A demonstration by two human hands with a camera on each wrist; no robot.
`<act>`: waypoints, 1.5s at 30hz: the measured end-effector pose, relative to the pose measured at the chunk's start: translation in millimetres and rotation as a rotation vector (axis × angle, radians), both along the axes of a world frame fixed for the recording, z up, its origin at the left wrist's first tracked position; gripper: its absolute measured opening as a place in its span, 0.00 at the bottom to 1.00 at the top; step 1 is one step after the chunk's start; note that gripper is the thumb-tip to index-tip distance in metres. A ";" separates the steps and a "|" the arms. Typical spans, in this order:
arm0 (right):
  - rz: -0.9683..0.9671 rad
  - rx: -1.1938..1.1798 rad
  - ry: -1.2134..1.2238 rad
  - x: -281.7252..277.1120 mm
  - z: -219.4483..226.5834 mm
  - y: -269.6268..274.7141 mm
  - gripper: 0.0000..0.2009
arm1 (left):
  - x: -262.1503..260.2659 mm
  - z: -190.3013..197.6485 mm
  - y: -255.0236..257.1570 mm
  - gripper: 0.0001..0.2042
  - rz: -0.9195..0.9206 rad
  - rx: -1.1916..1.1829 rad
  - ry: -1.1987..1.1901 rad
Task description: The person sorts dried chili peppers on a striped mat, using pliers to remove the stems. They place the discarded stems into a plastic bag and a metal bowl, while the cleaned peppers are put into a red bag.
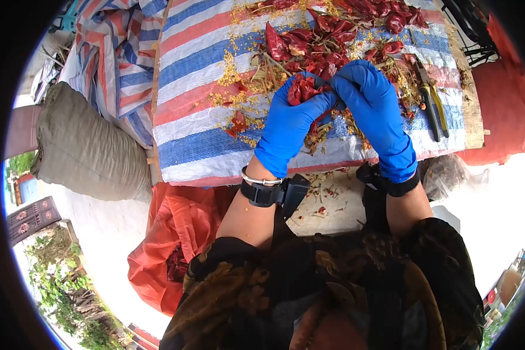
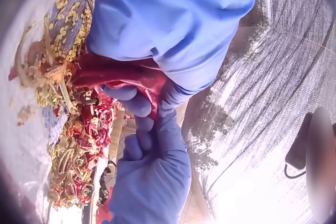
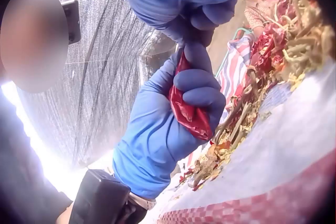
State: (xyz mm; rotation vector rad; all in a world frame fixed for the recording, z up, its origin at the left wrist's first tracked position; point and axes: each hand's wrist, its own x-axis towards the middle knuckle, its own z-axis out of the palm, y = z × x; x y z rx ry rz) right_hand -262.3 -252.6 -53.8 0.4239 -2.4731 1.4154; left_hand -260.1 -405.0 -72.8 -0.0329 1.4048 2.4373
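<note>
Dried red chili (image 1: 302,88) pinched in left hand (image 1: 289,125) fingers (image 3: 197,85), right hand (image 1: 370,108) fingers pinching its end

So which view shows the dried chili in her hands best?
The right wrist view: the dried chili is close and clear in the left hand. Left wrist view shows it partly hidden; head view shows it small.
</note>
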 end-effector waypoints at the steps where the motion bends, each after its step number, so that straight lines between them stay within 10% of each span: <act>1: -0.002 -0.002 -0.003 -1.2 -2.6 -1.3 0.05 | -2.1 -2.1 0.3 0.09 0.003 0.001 -0.007; 7: -0.181 -0.298 -0.096 -17.4 -14.3 13.4 0.05 | -14.9 -0.5 -7.8 0.09 0.085 -0.010 0.001; 14: -0.073 0.425 0.180 -19.6 -23.5 7.5 0.15 | -20.7 -7.5 -3.0 0.09 0.239 0.006 0.051; 31: -0.073 0.383 0.247 -10.3 3.1 9.9 0.11 | -11.4 0.0 11.2 0.12 0.260 -0.133 0.278; 37: 0.007 -0.246 0.168 -7.4 9.6 8.0 0.22 | -11.5 -8.1 8.6 0.10 0.188 -0.159 0.201; 45: -0.037 0.333 0.171 -22.8 -14.1 24.7 0.26 | -21.1 -2.9 3.3 0.16 0.321 -0.090 0.237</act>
